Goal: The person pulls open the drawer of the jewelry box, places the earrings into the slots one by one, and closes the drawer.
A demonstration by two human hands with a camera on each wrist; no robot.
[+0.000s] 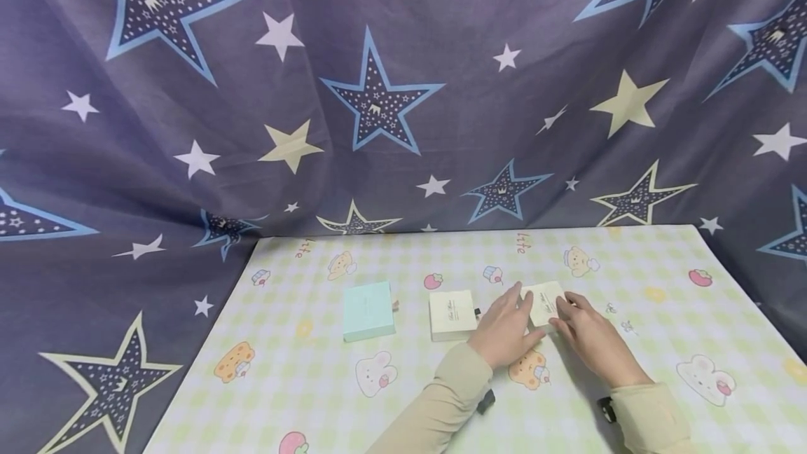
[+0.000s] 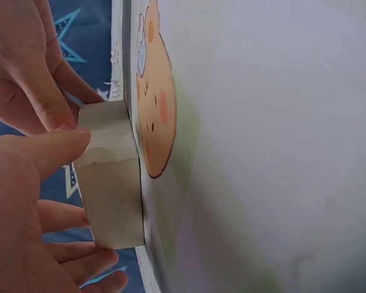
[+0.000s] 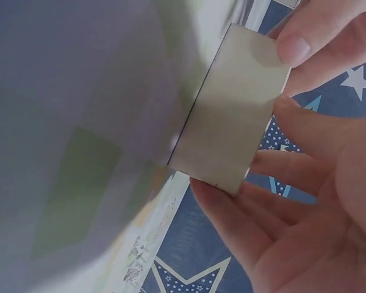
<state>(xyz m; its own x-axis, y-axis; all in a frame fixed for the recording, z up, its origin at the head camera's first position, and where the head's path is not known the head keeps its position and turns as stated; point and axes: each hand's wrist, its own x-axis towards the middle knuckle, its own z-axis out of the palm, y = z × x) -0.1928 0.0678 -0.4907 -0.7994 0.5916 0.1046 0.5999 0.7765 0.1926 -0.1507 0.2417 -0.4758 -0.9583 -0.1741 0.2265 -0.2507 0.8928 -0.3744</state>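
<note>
A small white box (image 1: 543,298) lies right of centre on the checked mat (image 1: 630,265), and both hands grip it. My left hand (image 1: 526,314) holds its left side and my right hand (image 1: 561,314) its right side. In the left wrist view the left hand (image 2: 88,195) has its thumb on the top edge of the box (image 2: 113,189) and its fingers on the far side. In the right wrist view the right hand (image 3: 238,146) clasps the box (image 3: 232,110) the same way. Both sleeves are beige.
A second white box (image 1: 452,314) sits just left of my left hand. A teal box (image 1: 368,310) lies further left. The mat shows cartoon animals. A dark blue star-print cloth (image 1: 378,90) hangs behind and drapes round the table's edges.
</note>
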